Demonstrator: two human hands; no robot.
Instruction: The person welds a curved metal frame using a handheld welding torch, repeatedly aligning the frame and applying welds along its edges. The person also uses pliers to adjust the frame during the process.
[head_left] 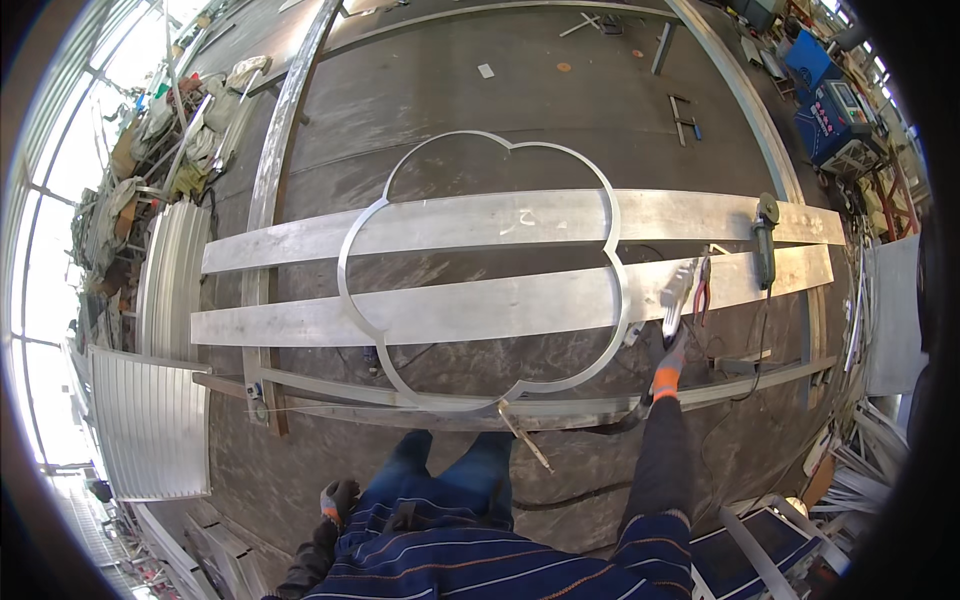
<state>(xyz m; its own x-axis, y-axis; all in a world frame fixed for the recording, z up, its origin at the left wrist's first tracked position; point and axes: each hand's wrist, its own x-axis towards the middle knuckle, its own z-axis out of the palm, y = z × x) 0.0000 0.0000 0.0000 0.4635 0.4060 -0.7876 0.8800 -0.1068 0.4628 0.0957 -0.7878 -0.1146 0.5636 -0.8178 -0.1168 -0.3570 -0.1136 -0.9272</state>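
At the left, a ribbed panel (150,430) lies beside the left rail (268,190) of an open metal frame. The gloved left hand (340,498) hangs low beside the person's leg, apart from the frame; whether it is loosely curled or gripping something, I cannot tell. In the middle, a far plank (470,224) and a near plank (480,310) span the frame from left to right, probably laid so to bear the lobed metal ring (343,265), which lies flat across both, its near edge over the near rail (710,391).

Right of the ring, the gloved right hand (668,356) closes around the near end of a light-coloured tool (678,295), perhaps a brush, seemingly held there to leave its far part free. The tool is over the near plank; contact is too blurred to tell. It points far and slightly right, its long axis crossing the plank's length. Just right lie red-handled pliers (703,292), then an angle grinder (765,245) across both planks, seemingly parked within reach.
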